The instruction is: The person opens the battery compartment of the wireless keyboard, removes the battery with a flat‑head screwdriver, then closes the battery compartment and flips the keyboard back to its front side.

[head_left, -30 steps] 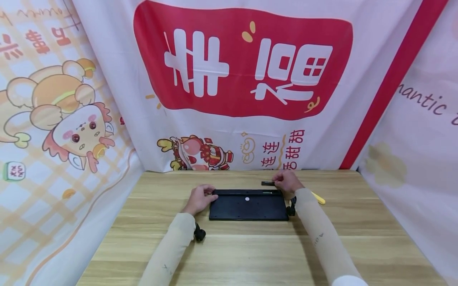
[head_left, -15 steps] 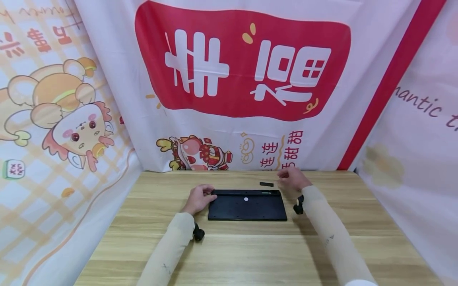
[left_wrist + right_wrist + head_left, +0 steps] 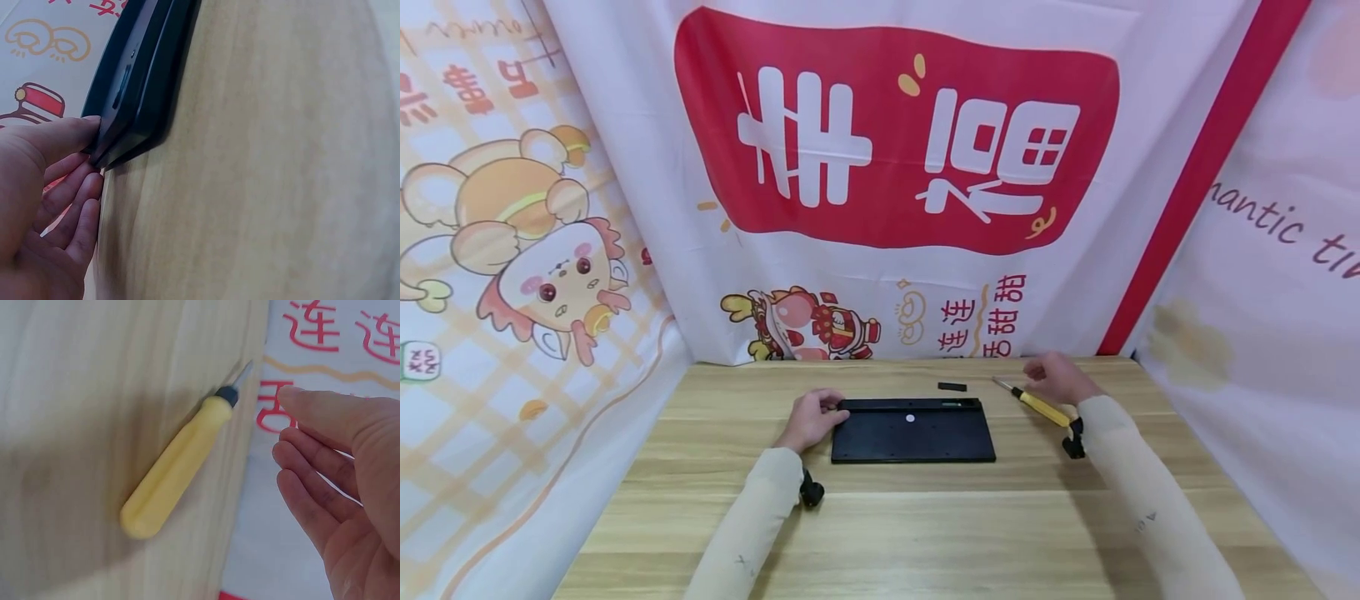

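Observation:
A black keyboard (image 3: 913, 440) lies face down on the table, with an uncovered battery slot (image 3: 957, 403) at its far right corner. My left hand (image 3: 811, 418) pinches its far left corner; in the left wrist view the thumb (image 3: 69, 134) sits on top and the fingers curl beside the edge. Behind the keyboard rests a small black battery cover (image 3: 952, 387). To the right lies a screwdriver (image 3: 178, 469) with a yellow handle and metal shaft. Close beside its shaft, my right hand (image 3: 1060, 379) holds nothing, its fingers loosely bent.
The wooden table (image 3: 880, 533) runs back to a white cloth backdrop (image 3: 1045, 275) with red print. Printed cloths also hang at the left and right sides. Each wrist wears a small black camera.
My right hand has let go of the battery cover behind the keyboard and moved right to the screwdriver, which now shows fully. The left hand keeps its hold on the keyboard corner.

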A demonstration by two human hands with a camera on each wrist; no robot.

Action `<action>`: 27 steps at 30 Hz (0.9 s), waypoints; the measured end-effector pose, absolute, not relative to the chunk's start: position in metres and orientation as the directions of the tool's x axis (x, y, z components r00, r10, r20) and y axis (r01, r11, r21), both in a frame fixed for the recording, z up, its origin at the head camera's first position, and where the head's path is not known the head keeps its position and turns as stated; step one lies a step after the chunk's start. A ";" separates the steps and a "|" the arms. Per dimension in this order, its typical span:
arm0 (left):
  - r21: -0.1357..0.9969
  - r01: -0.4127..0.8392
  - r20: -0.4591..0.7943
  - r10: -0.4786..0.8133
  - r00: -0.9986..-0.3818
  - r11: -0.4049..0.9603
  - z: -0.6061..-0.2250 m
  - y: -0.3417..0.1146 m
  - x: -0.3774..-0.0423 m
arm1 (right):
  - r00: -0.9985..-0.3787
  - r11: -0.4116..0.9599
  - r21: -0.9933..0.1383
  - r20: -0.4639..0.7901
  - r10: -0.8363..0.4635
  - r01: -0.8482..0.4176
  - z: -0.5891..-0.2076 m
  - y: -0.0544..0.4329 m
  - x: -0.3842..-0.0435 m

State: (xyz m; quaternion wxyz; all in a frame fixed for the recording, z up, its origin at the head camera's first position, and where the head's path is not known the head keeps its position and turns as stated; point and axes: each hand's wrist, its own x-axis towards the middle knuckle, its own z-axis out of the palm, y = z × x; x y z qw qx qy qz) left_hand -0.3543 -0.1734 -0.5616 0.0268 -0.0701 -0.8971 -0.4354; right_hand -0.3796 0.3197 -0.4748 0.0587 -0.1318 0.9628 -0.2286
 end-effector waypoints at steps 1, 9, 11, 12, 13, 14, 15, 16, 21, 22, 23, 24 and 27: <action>0.777 0.149 0.109 0.102 -0.989 0.611 -0.562 -0.174 -0.354 | -0.960 0.864 -0.455 -0.064 -0.271 -0.213 -0.477 0.324 -0.379; 0.776 0.144 0.107 0.098 -0.989 0.614 -0.563 -0.175 -0.354 | -0.974 0.856 -0.481 -0.020 -0.225 -0.188 -0.512 0.346 -0.371; 0.774 0.145 0.108 0.096 -0.989 0.616 -0.564 -0.175 -0.354 | -0.976 0.841 -0.507 0.002 -0.217 -0.188 -0.520 0.348 -0.369; 0.774 0.144 0.108 0.096 -0.989 0.616 -0.563 -0.175 -0.354 | -0.976 0.835 -0.517 0.008 -0.217 -0.190 -0.524 0.349 -0.367; 0.773 0.144 0.108 0.096 -0.989 0.617 -0.564 -0.175 -0.354 | -0.977 0.833 -0.523 0.005 -0.212 -0.183 -0.528 0.349 -0.367; 0.773 0.144 0.107 0.097 -0.990 0.617 -0.563 -0.175 -0.354 | -0.981 0.830 -0.535 -0.006 -0.194 -0.161 -0.531 0.349 -0.366; 0.773 0.144 0.107 0.097 -0.990 0.617 -0.563 -0.175 -0.354 | -0.984 0.827 -0.545 -0.021 -0.175 -0.135 -0.534 0.348 -0.366; 0.775 0.144 0.106 0.098 -0.990 0.616 -0.563 -0.175 -0.354 | -0.986 0.828 -0.548 -0.032 -0.162 -0.118 -0.536 0.348 -0.366; 0.780 0.147 0.110 0.097 -0.989 0.609 -0.562 -0.174 -0.354 | -0.993 0.833 -0.550 -0.055 -0.100 -0.053 -0.545 0.345 -0.369; 0.780 0.146 0.110 0.097 -0.989 0.609 -0.562 -0.174 -0.355 | -0.994 0.835 -0.547 -0.051 -0.095 -0.052 -0.546 0.344 -0.370; 0.780 0.145 0.109 0.096 -0.989 0.608 -0.563 -0.174 -0.355 | -0.995 0.838 -0.544 -0.049 -0.084 -0.044 -0.547 0.343 -0.371; 0.781 0.142 0.106 0.095 -0.990 0.608 -0.562 -0.173 -0.355 | -0.996 0.838 -0.543 -0.046 -0.077 -0.040 -0.548 0.343 -0.372; 0.783 0.139 0.103 0.094 -0.990 0.607 -0.562 -0.173 -0.354 | -0.997 0.841 -0.541 -0.041 -0.069 -0.036 -0.549 0.342 -0.373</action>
